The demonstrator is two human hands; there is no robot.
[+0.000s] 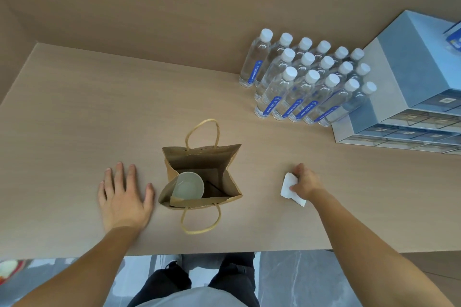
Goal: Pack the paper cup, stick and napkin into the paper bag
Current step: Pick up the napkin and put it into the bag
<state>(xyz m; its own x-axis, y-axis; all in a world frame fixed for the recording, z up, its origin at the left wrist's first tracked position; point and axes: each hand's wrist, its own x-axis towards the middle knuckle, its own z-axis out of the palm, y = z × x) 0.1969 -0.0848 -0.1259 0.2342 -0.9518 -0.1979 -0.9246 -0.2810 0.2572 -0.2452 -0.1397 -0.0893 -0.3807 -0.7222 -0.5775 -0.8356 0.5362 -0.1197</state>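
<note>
Lower left, our left hand (pixel 124 197) lies flat, fingers spread, on the table (pixel 74 112). At centre, one open paper bag (pixel 199 159) holds one cup (pixel 188 185). Right of it, our right hand (pixel 305 180) pinches one white napkin (pixel 288 187). Upper right, seventeen water bottles (pixel 306 77).

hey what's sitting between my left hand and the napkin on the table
The open paper bag with the paper cup inside stands between the left hand and the napkin, in the head view.

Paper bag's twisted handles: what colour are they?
Tan-yellow handles, lighter than the brown bag; head view.
</note>
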